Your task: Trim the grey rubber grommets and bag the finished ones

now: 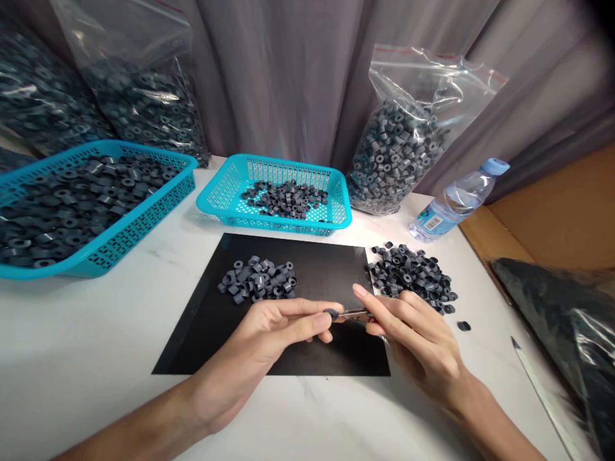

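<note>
My left hand (288, 330) pinches a small dark ring (331, 314) between thumb and fingertips, above the black mat (331, 352). My right hand (418, 333) grips a thin metal tool (354, 314), its tip touching or inside the ring; the exact contact is too small to tell. The tool's rear end is hidden by my right fingers. On the mat, beyond my left hand, lies a pile of dark rings (259, 279). Another pile of dark pieces (410, 275) sits on the white table just beyond my right hand.
A blue basket (273, 222) holding rings stands behind the mat; a fuller blue basket (139, 218) is at left. Behind stand clear bags of rings (398, 147) and a water bottle (454, 202). A pointed pale strip (542, 390) and cardboard box (557, 211) are at right.
</note>
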The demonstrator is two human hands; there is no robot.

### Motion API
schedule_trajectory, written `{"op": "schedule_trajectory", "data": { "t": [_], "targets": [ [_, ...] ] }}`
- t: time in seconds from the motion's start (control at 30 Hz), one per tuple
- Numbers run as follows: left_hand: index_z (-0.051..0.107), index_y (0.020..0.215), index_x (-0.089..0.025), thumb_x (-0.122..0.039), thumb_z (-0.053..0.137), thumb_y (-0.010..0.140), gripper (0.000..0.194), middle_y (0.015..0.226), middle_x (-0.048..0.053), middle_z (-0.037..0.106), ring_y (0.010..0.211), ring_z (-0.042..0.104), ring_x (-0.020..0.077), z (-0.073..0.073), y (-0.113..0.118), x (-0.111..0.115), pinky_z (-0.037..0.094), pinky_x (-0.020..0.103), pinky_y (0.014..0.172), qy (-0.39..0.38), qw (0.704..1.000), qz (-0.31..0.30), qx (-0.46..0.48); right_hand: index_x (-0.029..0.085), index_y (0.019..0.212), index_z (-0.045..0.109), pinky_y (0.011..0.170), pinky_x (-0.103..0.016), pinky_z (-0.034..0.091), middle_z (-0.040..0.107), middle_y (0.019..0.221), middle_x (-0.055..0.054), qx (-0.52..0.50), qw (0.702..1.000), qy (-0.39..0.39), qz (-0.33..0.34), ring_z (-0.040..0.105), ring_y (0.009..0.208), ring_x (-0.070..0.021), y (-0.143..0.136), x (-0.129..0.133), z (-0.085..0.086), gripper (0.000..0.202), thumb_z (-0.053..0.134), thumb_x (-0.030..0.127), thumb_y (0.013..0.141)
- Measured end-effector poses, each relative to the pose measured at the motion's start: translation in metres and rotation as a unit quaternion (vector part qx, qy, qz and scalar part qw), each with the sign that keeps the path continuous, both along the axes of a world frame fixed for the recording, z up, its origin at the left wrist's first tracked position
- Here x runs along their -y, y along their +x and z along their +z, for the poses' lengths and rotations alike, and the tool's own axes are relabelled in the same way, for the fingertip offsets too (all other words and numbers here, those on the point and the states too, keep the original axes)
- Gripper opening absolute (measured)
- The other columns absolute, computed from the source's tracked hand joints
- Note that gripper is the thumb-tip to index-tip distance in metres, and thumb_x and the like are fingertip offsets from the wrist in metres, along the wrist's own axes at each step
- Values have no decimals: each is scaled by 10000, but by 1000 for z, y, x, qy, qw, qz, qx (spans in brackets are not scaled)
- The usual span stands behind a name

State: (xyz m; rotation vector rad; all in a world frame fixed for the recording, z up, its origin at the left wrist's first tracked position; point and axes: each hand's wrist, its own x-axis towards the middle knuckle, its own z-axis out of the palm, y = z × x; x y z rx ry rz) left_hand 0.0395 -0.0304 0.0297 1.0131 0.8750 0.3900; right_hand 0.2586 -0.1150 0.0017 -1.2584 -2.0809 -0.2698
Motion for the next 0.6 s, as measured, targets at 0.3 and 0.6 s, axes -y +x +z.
{"op": "schedule_trajectory", "data": {
  "t": [0.3,0.6],
  "targets": [
    [809,996,-291,-392,753,819,212,822,-7,734,967,634,184,0,-1,-1,419,291,961,21,1000,-10,6,132,1547,318,640,-296,429,686,967,-91,44,999,-24,-10,504,709,-157,-2,1,2,593,505,67,987],
    [821,930,-312,-344,700,876,136,760,-26,713,958,650,159,-3,-1,-1,414,261,981,40,999,-28,18,133,1546,319,640,-291,425,692,997,-93,54,998,-18,-9,478,710,-153,-1,1,3,600,518,66,984]
  ]
}}
